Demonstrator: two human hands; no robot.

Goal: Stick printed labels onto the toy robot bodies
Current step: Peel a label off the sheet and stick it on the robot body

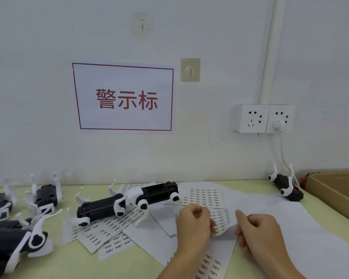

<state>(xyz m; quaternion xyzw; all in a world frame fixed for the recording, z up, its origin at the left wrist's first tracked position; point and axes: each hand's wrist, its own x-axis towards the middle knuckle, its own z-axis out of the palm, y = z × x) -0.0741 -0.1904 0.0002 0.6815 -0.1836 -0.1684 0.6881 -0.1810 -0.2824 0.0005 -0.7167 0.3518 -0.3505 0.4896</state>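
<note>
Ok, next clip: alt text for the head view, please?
Two hands, left hand and right hand, hold a label sheet over a yellow-green table, apparently peeling a label. Black-and-white toy robot bodies lie on their backs among more sheets; a red-bordered wall sign hangs behind.
</note>
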